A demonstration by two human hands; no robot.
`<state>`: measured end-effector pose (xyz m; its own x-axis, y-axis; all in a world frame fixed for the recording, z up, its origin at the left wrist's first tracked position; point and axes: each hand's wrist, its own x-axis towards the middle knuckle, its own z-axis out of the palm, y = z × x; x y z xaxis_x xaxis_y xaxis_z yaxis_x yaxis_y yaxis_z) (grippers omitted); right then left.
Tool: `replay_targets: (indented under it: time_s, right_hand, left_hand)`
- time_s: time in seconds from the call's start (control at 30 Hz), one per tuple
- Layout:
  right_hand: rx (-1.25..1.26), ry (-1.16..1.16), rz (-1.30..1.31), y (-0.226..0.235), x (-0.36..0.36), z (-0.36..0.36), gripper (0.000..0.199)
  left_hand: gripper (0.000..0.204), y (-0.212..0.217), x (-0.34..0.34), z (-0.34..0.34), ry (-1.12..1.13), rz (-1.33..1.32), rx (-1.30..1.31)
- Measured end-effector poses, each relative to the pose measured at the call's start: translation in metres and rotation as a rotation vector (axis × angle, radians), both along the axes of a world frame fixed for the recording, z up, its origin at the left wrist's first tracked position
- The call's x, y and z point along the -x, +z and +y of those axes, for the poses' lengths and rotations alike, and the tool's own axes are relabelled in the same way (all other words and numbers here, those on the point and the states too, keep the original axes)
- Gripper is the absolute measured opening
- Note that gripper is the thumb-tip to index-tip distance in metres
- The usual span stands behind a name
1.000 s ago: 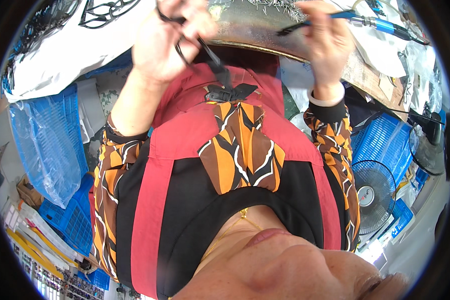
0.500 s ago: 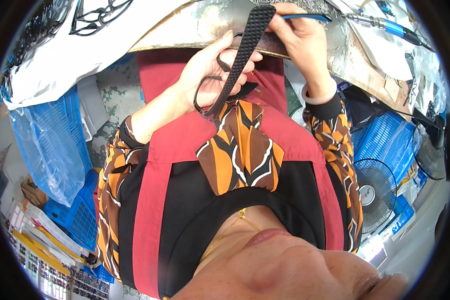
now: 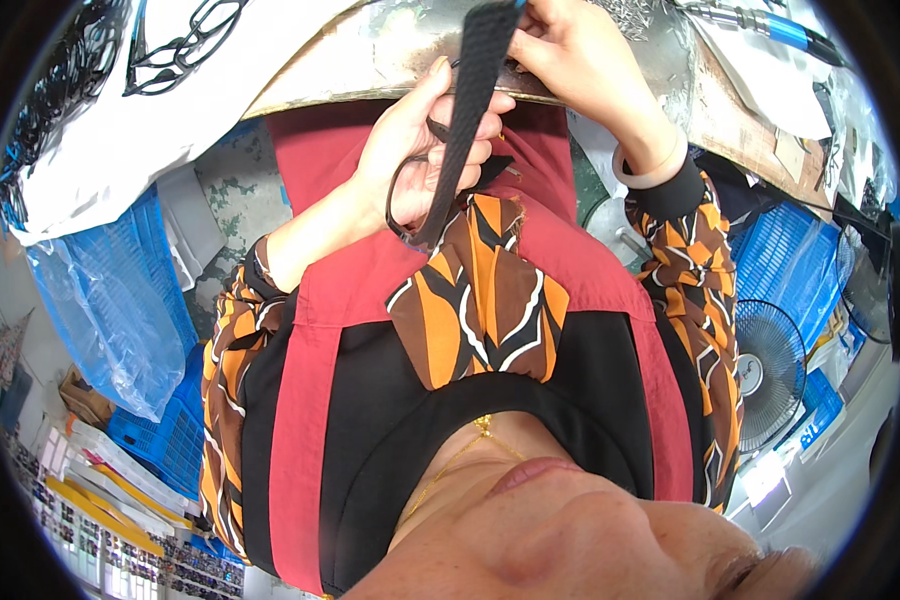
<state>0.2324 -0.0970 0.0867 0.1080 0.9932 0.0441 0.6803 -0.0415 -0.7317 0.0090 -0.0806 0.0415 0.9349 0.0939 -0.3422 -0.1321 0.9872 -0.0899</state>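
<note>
My left hand (image 3: 410, 145) is closed round a black eyeglasses frame (image 3: 400, 205), its thumb pointing up and its fingers curled behind the piece. A wide, textured black temple (image 3: 460, 125) runs from near my chest up to the top edge of the view, in front of the left fingers. My right hand (image 3: 595, 75) is bent over the temple's far end, thumb and fingers pinched there. A sliver of blue shows by those fingertips; the rest of what they grip is hidden or cut off by the top edge.
A metal-topped workbench (image 3: 370, 55) lies ahead, with metal shavings (image 3: 640, 15) on it. A blue and silver handheld tool (image 3: 770, 28) rests at the right. More black frames (image 3: 185, 50) lie on white sheeting at the left. Blue crates (image 3: 165, 425) and a fan (image 3: 770, 375) stand beside me.
My right hand has moved up and slightly left, onto the far end of the temple. The blue-and-black strip that stuck out to its right no longer shows there. The temple has shifted slightly left.
</note>
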Motion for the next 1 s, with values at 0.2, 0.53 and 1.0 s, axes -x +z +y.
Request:
replay_targets:
  time_s: [0.2,0.53,1.0]
  right_hand:
    - [0.205,-0.053,0.215,0.010,-0.001,0.008,0.025]
    - [0.079,-0.019,0.261,0.007,-0.007,-0.004,0.024]
    - [-0.955,-0.755,0.160,0.021,-0.109,-0.049,0.077]
  left_hand:
    - [0.064,-0.012,-0.002,-0.005,0.009,-0.080,-0.063]
    - [0.076,-0.016,-0.003,0.002,0.003,-0.148,-0.178]
    - [0.023,0.024,-0.017,0.071,1.008,0.366,-0.787]
